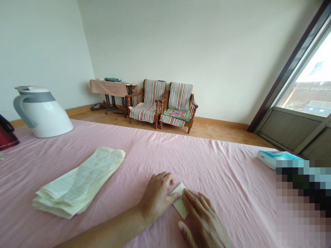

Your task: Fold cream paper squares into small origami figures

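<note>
From the head view, I see two bare hands working close together at the bottom centre of the frame, on a bed-like surface spread with a pink cloth [227, 179]. Between them lies a small folded paper [181, 207], pale and pointed at its upper end. The left hand [157, 194] comes in from the lower left, its fingers loosely curled, with the thumb stretched away from them and its tip on the paper. The right hand [204, 212] lies nearly flat, fingers extended side by side over the paper's right edge, thumb held well away from them near the paper's lower end. Neither is clamped on it; they press from above, near each other. Left of centre rests a stack of paper sheets [80, 181], well apart from the hands. A white jug [53, 119] stands at the left, and a blue-and-white packet [280, 156] lies toward the right edge.
</note>
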### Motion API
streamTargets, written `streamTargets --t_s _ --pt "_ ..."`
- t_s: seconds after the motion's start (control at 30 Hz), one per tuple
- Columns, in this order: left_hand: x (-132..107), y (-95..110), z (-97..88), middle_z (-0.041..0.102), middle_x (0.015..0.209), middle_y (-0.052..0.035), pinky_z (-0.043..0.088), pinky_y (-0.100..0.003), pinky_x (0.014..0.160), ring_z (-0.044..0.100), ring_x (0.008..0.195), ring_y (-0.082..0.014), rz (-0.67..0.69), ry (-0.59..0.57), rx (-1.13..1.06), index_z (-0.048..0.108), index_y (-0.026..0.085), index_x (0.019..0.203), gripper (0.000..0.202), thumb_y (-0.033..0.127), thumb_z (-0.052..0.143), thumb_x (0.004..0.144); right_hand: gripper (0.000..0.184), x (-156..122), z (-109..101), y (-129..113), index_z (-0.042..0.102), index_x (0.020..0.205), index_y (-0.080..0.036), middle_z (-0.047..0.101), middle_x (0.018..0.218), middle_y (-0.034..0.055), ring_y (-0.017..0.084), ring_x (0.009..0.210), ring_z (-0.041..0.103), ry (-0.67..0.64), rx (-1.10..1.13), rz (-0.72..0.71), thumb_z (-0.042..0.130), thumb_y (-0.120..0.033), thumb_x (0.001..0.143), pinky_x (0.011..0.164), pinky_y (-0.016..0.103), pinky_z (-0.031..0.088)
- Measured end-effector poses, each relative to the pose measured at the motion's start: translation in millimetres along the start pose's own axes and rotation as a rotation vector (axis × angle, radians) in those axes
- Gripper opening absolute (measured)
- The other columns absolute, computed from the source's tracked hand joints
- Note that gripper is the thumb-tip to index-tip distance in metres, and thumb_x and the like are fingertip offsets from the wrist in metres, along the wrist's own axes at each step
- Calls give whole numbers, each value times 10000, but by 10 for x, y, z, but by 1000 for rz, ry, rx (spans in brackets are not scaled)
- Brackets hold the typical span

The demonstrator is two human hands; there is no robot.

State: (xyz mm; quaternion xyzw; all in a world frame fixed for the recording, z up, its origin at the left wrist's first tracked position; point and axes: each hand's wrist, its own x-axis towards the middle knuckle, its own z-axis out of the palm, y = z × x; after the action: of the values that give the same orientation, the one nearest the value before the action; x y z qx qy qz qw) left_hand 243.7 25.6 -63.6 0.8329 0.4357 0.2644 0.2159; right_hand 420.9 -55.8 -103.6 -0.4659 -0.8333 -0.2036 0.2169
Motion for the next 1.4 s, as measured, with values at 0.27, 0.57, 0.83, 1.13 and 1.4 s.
streamTargets --t_s 0.27,0.57,0.83,1.13,1.4 --pt "-17 -38 -28 585 796 14 371 -257 691 540 778 -165 41 -27 -4 559 178 789 157 127 703 753 450 76 -79 -109 656 1079 -126 704 1061 105 244 933 650 153 -122 94 386 -462 949 905 425 393" --pt "-161 -2 -102 610 934 -32 408 -294 818 527 918 -191 399 -140 103 631 180 890 171 65 510 926 325 54 -53 -138 669 977 -99 721 939 134 265 834 660 203 -110 242 412 -289 922 791 432 438" --pt "-196 27 -199 629 988 -41 411 -324 869 541 936 -205 476 -247 227 617 178 1010 170 76 509 928 334 117 -145 -55 601 1162 -148 688 1125 52 222 994 637 169 -31 62 532 -298 872 903 367 402" --pt "-146 -63 -261 638 945 -38 442 -286 805 557 898 -188 488 -256 172 649 172 883 78 110 602 891 366 35 -95 -35 639 1121 -137 692 1108 84 245 950 649 103 -92 83 512 -399 900 878 408 389" --pt "-128 -59 -275 620 867 -28 437 -260 779 563 870 -173 348 -241 125 643 160 768 134 133 614 896 262 26 -114 -15 699 929 -204 720 999 89 257 861 665 51 -182 94 454 -293 913 800 439 413"
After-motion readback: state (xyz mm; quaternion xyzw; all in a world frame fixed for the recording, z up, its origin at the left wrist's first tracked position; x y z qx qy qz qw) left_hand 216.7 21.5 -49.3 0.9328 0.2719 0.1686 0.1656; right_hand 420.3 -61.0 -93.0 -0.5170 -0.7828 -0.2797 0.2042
